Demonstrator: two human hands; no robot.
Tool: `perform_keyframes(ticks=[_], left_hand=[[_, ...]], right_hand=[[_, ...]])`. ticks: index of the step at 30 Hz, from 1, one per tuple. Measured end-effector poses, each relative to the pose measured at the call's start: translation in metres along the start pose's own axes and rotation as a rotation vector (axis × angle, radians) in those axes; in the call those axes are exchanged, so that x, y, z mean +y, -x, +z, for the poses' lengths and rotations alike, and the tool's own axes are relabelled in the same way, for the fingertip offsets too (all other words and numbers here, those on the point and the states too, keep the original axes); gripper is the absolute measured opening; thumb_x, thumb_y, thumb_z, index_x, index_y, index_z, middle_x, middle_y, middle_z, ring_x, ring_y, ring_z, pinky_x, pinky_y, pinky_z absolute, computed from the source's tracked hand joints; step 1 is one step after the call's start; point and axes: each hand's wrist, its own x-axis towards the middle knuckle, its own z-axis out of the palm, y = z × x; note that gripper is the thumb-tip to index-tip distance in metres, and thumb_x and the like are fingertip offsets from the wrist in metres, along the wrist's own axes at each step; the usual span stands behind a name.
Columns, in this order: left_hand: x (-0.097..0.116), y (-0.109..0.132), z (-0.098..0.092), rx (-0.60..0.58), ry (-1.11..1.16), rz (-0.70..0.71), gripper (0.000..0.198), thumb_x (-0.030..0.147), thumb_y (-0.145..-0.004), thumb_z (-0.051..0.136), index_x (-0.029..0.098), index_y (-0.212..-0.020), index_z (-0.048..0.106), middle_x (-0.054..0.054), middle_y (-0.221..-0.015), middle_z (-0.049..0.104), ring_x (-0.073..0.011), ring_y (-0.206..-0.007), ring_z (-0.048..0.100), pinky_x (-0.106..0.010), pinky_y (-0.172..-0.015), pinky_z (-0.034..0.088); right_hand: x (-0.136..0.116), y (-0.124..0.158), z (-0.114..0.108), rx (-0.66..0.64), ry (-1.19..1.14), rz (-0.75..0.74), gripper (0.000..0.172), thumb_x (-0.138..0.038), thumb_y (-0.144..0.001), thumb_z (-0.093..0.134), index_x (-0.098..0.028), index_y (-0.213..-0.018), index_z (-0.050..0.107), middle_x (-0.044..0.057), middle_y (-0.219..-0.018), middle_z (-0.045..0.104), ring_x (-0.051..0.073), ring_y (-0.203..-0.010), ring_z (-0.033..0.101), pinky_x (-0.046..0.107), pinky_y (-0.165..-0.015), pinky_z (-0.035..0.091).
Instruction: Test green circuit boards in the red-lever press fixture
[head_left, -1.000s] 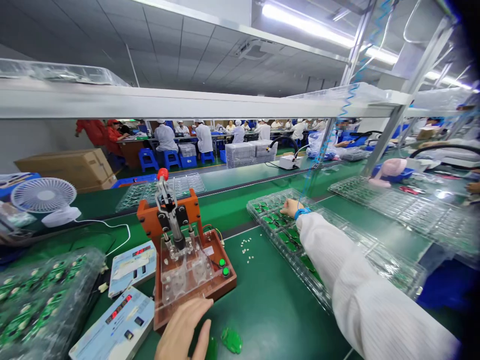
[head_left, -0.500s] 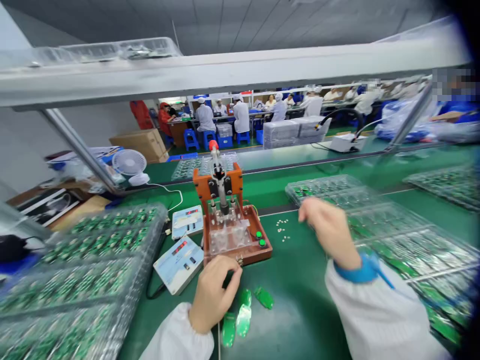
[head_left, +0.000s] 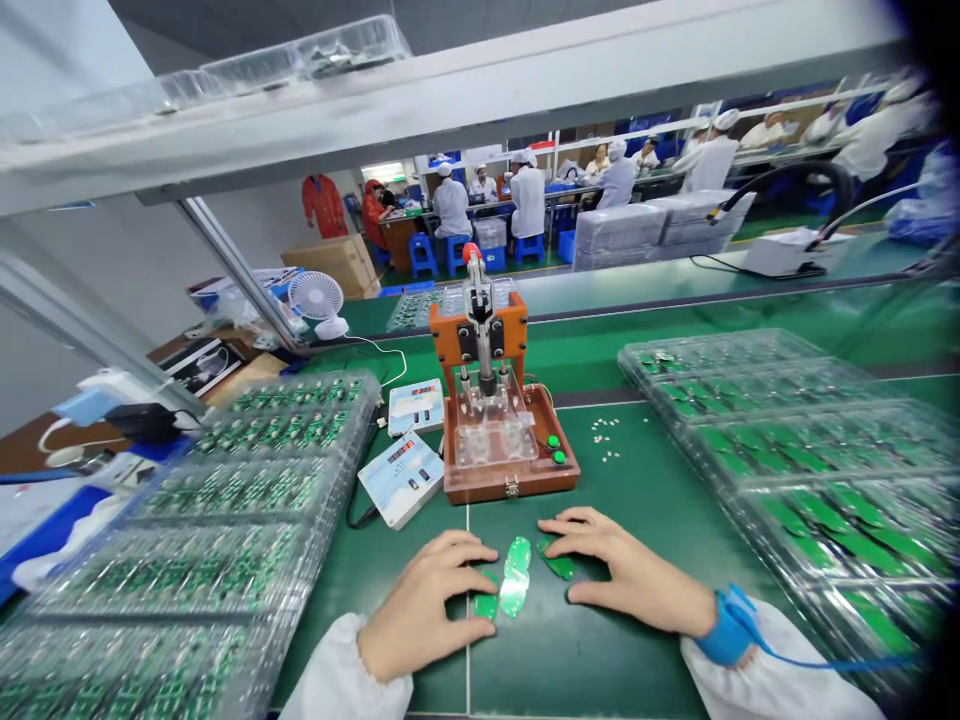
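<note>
Several green circuit boards lie on the green mat in front of me. My left hand (head_left: 435, 600), fingers apart, reaches over the left circuit board (head_left: 486, 600) and partly hides it. A shiny circuit board (head_left: 515, 577) lies between my two hands. On the other side, my right hand (head_left: 622, 570) has its fingers spread, with the fingertips at the right circuit board (head_left: 556, 562); whether they touch it I cannot tell. A blue wrist strap (head_left: 727, 625) is around my right wrist. Behind the boards stands a test fixture (head_left: 510, 480) with an orange frame and a red-knobbed lever.
Two meter boxes (head_left: 401, 478) with red digits sit left of the fixture. Trays of circuit boards flank me, a left tray (head_left: 300, 520) and a right tray (head_left: 705, 470). Small white pieces (head_left: 606, 432) are scattered right of the fixture. A shelf beam (head_left: 450, 110) crosses overhead; people work beyond.
My right hand has come from beside the right tray to the boards in front of me. My left hand has opened over the left board. The view has shifted and tilted.
</note>
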Motion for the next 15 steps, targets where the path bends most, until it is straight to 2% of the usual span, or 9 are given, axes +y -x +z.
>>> perform_keyframes(ticks=[4, 8, 11, 15], left_hand=[[-0.002, 0.014, 0.005, -0.036, -0.068, -0.027, 0.022, 0.023, -0.078, 0.083, 0.028, -0.098, 0.078, -0.004, -0.123, 0.073, -0.0328, -0.123, 0.06, -0.053, -0.102, 0.052], [0.001, 0.012, -0.003, 0.046, -0.023, 0.028, 0.018, 0.021, -0.081, 0.08, 0.027, -0.098, 0.077, -0.006, -0.116, 0.074, -0.0287, -0.117, 0.063, -0.047, -0.099, 0.055], [0.0, -0.005, -0.023, 0.181, 0.032, 0.088, 0.016, 0.025, -0.085, 0.078, 0.025, -0.1, 0.075, -0.008, -0.117, 0.073, -0.027, -0.117, 0.062, -0.047, -0.102, 0.053], [-0.014, -0.052, -0.05, 0.393, 0.019, 0.099, 0.017, 0.031, -0.087, 0.077, 0.023, -0.102, 0.075, -0.01, -0.12, 0.071, -0.0282, -0.12, 0.06, -0.052, -0.107, 0.047]], right_hand=[[0.002, -0.003, 0.003, 0.007, -0.013, -0.029, 0.03, -0.025, -0.088, 0.074, -0.032, -0.117, 0.073, 0.004, -0.138, 0.066, 0.031, -0.138, 0.047, 0.053, -0.112, 0.045], [-0.004, -0.003, -0.003, 0.033, -0.033, -0.08, 0.026, -0.028, -0.086, 0.077, -0.03, -0.112, 0.073, 0.006, -0.129, 0.069, 0.029, -0.126, 0.057, 0.048, -0.107, 0.05], [-0.016, -0.009, -0.02, 0.088, -0.04, -0.132, 0.024, -0.039, -0.087, 0.078, -0.029, -0.108, 0.072, 0.006, -0.126, 0.068, 0.027, -0.122, 0.061, 0.043, -0.105, 0.052], [-0.026, -0.047, -0.053, 0.358, 0.083, -0.246, 0.023, -0.044, -0.089, 0.076, -0.028, -0.105, 0.072, 0.006, -0.122, 0.07, 0.027, -0.121, 0.061, 0.043, -0.105, 0.05]])
